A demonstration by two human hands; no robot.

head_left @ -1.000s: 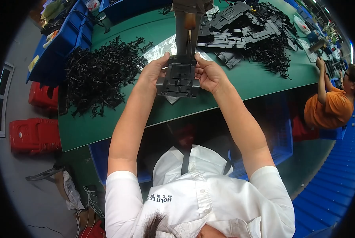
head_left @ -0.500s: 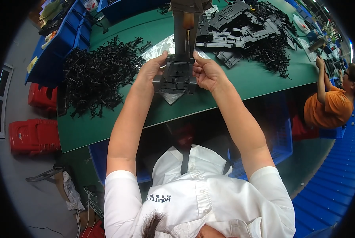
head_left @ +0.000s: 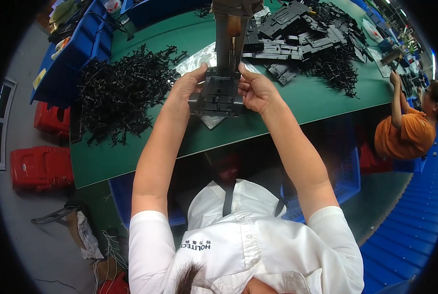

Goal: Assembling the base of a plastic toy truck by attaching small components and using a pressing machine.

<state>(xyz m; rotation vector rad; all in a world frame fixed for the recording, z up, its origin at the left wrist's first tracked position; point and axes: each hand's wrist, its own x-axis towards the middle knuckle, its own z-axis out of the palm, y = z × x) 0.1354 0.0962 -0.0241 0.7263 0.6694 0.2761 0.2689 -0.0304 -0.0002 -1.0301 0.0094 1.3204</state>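
My left hand (head_left: 186, 89) grips the left side of a black moulded plastic part (head_left: 218, 95), thumb pointing away from me. The opposite side of that part is held in my right hand (head_left: 259, 93), its fingers curled in under the edge. An upright bench tool with a narrow body (head_left: 222, 39) stands directly above the part's far end and hides it. Beneath lies a silvery sheet (head_left: 213, 121), showing at the near side and beyond my left hand.
A heap of small black plastic pieces (head_left: 118, 93) covers the green table (head_left: 155, 147) at left. Larger black plates (head_left: 297, 44) and more small pieces (head_left: 334, 73) lie at right. Blue bins (head_left: 67, 59) stand at far left. A person in orange (head_left: 407, 130) works at far right.
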